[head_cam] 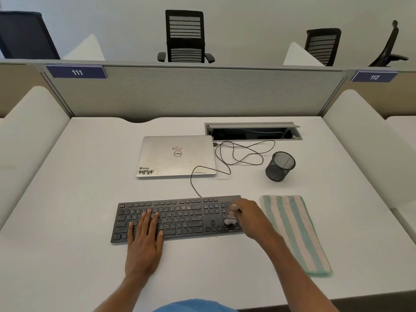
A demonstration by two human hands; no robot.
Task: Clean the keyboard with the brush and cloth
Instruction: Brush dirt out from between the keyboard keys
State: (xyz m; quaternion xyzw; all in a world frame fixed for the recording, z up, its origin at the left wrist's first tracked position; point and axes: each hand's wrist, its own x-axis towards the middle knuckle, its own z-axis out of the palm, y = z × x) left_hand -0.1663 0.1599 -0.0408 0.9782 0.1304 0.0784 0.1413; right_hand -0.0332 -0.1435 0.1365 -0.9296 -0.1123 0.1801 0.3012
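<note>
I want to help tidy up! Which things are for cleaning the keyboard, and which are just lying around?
For the job: keyboard, brush, striped cloth.
Just lying about: closed laptop, mesh pen cup.

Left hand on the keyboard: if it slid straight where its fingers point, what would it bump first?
The left hand would probably reach the closed laptop first, beyond the keyboard and some bare desk. The cable looks off to its right.

brush (230,220) bristles blurred, handle mostly hidden in right grip (247,216); keyboard (180,218) numpad end covered, legends unreadable.
</note>
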